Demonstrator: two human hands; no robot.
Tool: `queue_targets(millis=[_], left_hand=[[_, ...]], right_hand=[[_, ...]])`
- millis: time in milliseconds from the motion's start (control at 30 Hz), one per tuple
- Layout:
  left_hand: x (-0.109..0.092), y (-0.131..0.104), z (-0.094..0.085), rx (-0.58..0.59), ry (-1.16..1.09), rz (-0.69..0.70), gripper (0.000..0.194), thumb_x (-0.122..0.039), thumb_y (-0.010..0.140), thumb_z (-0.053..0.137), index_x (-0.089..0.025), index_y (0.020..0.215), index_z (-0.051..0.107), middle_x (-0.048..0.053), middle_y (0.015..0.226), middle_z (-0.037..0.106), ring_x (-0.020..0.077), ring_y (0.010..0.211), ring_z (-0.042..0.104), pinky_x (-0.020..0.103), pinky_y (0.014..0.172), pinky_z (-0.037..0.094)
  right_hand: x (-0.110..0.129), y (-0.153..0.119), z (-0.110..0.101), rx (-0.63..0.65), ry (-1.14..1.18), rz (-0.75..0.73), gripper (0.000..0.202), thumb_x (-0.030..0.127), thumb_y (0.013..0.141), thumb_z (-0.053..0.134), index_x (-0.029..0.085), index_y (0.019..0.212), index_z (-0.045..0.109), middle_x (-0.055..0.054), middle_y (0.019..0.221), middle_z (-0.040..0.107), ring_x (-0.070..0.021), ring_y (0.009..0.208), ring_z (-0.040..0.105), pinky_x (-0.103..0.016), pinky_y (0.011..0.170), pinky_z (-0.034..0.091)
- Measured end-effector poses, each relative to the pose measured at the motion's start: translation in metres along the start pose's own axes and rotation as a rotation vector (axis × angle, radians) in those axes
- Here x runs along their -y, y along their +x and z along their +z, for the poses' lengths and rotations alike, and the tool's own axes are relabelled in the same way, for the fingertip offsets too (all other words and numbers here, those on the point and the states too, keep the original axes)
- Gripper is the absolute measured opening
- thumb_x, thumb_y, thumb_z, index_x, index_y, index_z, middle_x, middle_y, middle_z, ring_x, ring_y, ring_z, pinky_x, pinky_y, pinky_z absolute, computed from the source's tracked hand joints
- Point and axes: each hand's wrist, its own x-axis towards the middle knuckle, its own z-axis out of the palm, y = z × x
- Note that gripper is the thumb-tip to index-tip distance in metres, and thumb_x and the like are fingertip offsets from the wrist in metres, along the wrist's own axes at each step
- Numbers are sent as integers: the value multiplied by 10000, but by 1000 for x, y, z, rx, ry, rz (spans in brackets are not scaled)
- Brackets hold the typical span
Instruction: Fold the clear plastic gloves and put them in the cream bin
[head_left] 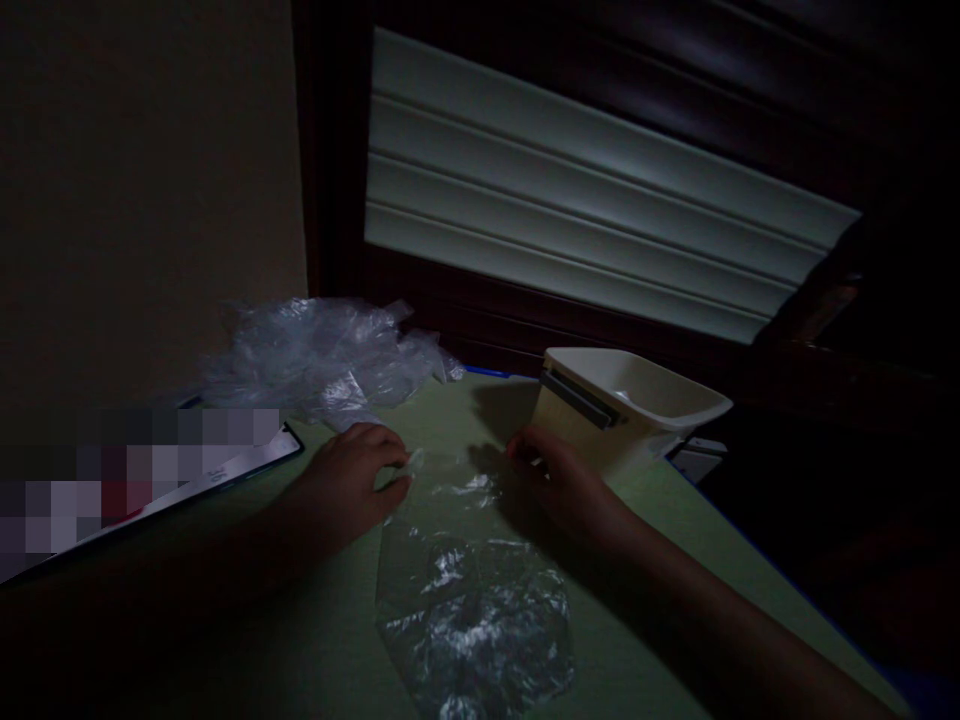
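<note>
Head view: a clear plastic bag lies on the surface, its long axis running from between the hands toward the wearer; left hand, thumb and fingers slightly parted, seems nearer, at the far-left corner; right hand has an unclear grip.

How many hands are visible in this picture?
2. The left hand is at the upper left of the flat bag; the right hand is near the tub. Others could be hidden in the dark areas.
</note>
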Motion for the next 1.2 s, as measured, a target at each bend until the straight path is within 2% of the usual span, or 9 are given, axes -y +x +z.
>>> queue_targets(millis=[100, 233, 367, 467, 600, 800, 933, 1067, 1200], left_hand=[[-2, 2, -3, -40, -92, 18, 175, -205, 795, 459, -159, 733, 616, 57, 820, 630, 213, 849, 571, 351, 783, 445], [-7, 3, -6, -52, -201, -93, 200, -260, 802, 443, -160, 752, 609, 40, 786, 638, 194, 783, 596, 326, 721, 465], [-8, 2, -7, -45, -256, -175, 202, -293, 803, 461, -170, 771, 618, 27, 769, 651, 180, 714, 607, 309, 669, 477], [-7, 2, -7, -25, -287, -179, 183, -280, 795, 468, -173, 761, 612, 8, 693, 640, 158, 632, 593, 267, 592, 474], [-4, 4, -5, -12, -347, -197, 178, -290, 774, 480, -171, 760, 612, 10, 683, 639, 153, 617, 588, 250, 562, 467], [-1, 7, -2, 50, -474, -302, 225, -358, 696, 506, -162, 734, 611, 24, 697, 633, 164, 650, 591, 259, 601, 477], [-2, 8, -2, 94, -515, -346, 252, -372, 653, 539, -160, 763, 622, 26, 716, 634, 160, 645, 578, 252, 602, 470], [-2, 8, -5, 115, -478, -334, 209, -311, 647, 533, -153, 743, 631, 18, 687, 625, 153, 624, 561, 241, 580, 449], [-3, 9, -8, 139, -401, -248, 148, -223, 675, 519, -152, 719, 641, 9, 700, 626, 135, 616, 560, 226, 578, 440]], right_hand=[[-2, 2, -2, -35, 53, -1, 106, 104, 762, 422, 179, 809, 480, -34, 814, 550, -159, 756, 524, -282, 671, 419], [-9, 3, -2, -27, 121, 55, 109, 200, 801, 455, 178, 907, 470, -53, 883, 562, -160, 771, 551, -294, 670, 451], [-15, 2, -3, 72, 164, 154, 308, 297, 791, 551, 172, 1058, 461, -72, 924, 600, -159, 744, 595, -288, 610, 481], [-17, 1, -5, 151, 172, 210, 373, 211, 741, 610, 152, 1083, 472, -49, 827, 621, -154, 703, 607, -276, 586, 485], [-18, 2, -6, 198, 159, 241, 342, 102, 695, 609, 142, 1021, 516, -17, 734, 613, -145, 659, 598, -264, 577, 477], [-17, 4, -5, 214, 101, 250, 304, 107, 653, 631, 127, 946, 553, -30, 731, 618, -143, 640, 574, -251, 563, 446], [-16, 4, -5, 199, 33, 232, 192, 86, 641, 600, 138, 825, 582, -19, 705, 605, -135, 628, 542, -232, 544, 402], [-19, 4, -5, 208, -4, 208, 103, 84, 649, 586, 143, 733, 584, -14, 682, 609, -135, 623, 540, -229, 557, 397], [-21, 4, -6, 233, -27, 180, 101, 59, 668, 564, 139, 710, 609, -28, 679, 639, -139, 624, 569, -235, 577, 416]])
